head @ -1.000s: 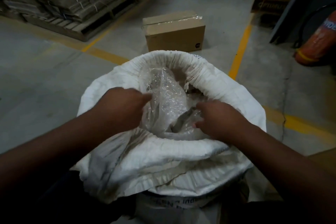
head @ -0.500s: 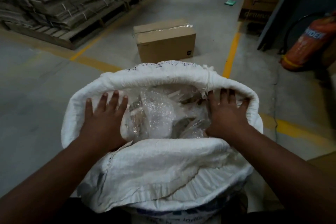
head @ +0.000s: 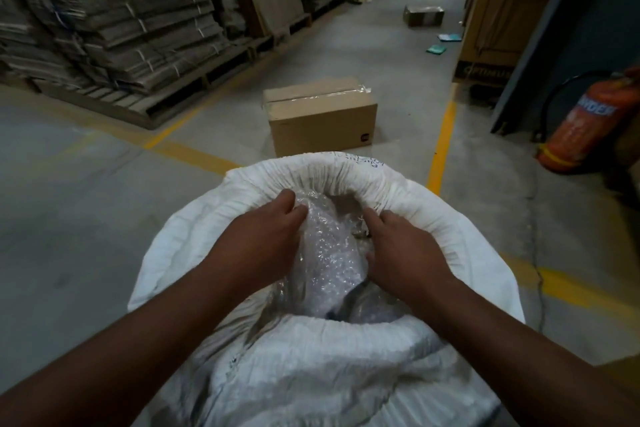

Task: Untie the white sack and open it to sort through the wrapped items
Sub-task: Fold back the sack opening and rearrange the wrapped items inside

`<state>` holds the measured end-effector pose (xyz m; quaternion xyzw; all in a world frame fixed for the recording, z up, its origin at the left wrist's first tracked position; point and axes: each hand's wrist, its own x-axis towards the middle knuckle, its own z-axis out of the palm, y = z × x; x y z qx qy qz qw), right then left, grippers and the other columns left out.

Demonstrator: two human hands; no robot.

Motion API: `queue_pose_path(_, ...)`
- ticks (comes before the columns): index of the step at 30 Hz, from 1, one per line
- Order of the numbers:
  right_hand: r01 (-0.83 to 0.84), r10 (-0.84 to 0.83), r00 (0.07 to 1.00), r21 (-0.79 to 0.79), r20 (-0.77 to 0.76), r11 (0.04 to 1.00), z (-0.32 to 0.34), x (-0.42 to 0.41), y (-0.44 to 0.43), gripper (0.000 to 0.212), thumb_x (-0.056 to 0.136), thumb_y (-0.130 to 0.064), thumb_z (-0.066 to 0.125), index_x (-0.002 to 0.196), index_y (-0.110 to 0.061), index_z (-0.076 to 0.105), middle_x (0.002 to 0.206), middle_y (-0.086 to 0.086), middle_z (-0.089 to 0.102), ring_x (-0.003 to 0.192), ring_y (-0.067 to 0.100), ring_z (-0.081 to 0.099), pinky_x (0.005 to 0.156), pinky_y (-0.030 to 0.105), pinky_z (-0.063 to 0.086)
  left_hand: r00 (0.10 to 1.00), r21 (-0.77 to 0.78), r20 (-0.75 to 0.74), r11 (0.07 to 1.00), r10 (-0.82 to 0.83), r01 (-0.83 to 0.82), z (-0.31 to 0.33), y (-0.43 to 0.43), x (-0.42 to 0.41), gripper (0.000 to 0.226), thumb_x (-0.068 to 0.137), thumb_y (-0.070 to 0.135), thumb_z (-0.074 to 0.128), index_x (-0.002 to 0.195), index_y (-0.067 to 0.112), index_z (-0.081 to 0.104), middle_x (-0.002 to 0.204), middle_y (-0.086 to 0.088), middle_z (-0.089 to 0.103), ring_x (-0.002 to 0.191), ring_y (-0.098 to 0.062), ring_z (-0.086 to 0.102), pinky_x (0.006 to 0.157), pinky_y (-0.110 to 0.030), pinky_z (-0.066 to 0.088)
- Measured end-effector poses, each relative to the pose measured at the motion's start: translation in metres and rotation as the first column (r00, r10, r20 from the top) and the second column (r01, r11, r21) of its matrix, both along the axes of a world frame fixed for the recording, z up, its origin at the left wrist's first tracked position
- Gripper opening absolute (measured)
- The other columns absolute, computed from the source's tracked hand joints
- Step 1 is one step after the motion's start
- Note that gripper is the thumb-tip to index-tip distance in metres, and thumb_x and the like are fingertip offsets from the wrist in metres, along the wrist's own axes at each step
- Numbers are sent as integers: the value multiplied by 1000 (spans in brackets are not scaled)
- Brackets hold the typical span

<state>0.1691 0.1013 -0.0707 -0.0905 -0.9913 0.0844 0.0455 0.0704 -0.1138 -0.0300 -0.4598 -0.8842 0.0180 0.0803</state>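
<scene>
The white woven sack (head: 329, 367) stands open in front of me, its rim rolled down into a thick cuff. Inside lie items wrapped in clear bubble wrap (head: 329, 253). Both hands reach into the mouth. My left hand (head: 263, 243) curls around the left side of the topmost wrapped bundle, its fingertips tucked behind the plastic. Along the bundle's right side, my right hand (head: 401, 250) presses with its fingers spread. Other wrapped items lower in the sack are mostly hidden.
A taped cardboard box (head: 320, 114) sits on the concrete floor just beyond the sack. Pallets of flattened cartons (head: 114, 31) fill the left. An orange fire extinguisher (head: 588, 128) lies at the right. Yellow floor lines (head: 441, 142) cross the aisle. A small box (head: 422, 14) lies far back.
My hands left the sack's rolled rim, where they were pressing it outward, and moved in to close around the top bubble-wrapped bundle. The camera tilted up.
</scene>
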Motion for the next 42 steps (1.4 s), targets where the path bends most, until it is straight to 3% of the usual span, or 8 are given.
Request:
queue_pose_path(3,-8,-3,999,-212,-53,977,-6,-10,-2,55,86,-40,64,137,-33,46,121,-4,61,106,22,64,84,42,56,1000,3,14,1000,26,-26,-2,10,-10,5,96,18,50,91,19,48,100,-2,47,79,-27,59,59,-39,51)
queue_pose_path(7,152,-144,987,-105,74,983,-24,-16,20,101,78,-53,62,161,-31,9,157,9,35,139,37,42,108,53,43,977,-23,30,977,212,-211,-5,8,-18,14,92,36,55,100,25,53,97,6,57,81,-20,64,54,-31,41)
queue_pose_path(11,275,-261,955,-95,140,957,-27,-13,44,119,69,-61,68,160,-35,-4,167,13,11,152,42,14,117,63,24,933,-52,24,933,358,-357,-25,-10,-35,90,70,66,54,148,22,42,130,-6,61,111,-33,67,82,-43,56)
queue_pose_path(16,356,-352,933,-42,70,934,-19,-16,66,119,60,-69,66,158,-33,9,161,17,22,146,44,25,114,65,28,902,-127,11,895,432,-427,-30,-20,-58,128,58,83,54,165,27,11,167,-19,27,149,-41,34,119,-57,33)
queue_pose_path(22,359,-349,932,-107,101,927,-17,-22,84,119,57,-78,62,157,-34,15,164,11,20,149,41,23,117,63,26,894,-101,96,898,438,-429,-21,-23,-82,143,47,97,47,166,27,7,174,-11,8,159,-34,7,128,-54,9)
queue_pose_path(31,33,49,944,-244,325,969,-13,-16,41,99,54,-77,58,145,-41,41,142,4,55,129,28,56,106,48,46,960,-200,109,952,257,-232,-13,-4,18,132,64,87,56,164,18,3,173,-13,-5,160,-37,0,129,-54,6)
queue_pose_path(36,-16,56,783,-70,619,997,-6,13,34,137,57,-82,73,159,-42,-8,171,9,-13,158,33,5,119,68,11,964,-215,108,953,242,-215,-41,-38,48,133,36,78,71,150,15,48,155,-22,48,134,-43,57,104,-57,49)
queue_pose_path(42,-60,33,714,14,700,998,7,47,29,136,63,-81,72,160,-37,-13,168,13,-23,158,36,-5,121,66,3,928,-252,178,927,328,-279,-54,-73,66,146,26,91,50,149,13,51,145,-20,59,124,-43,65,111,-51,22)
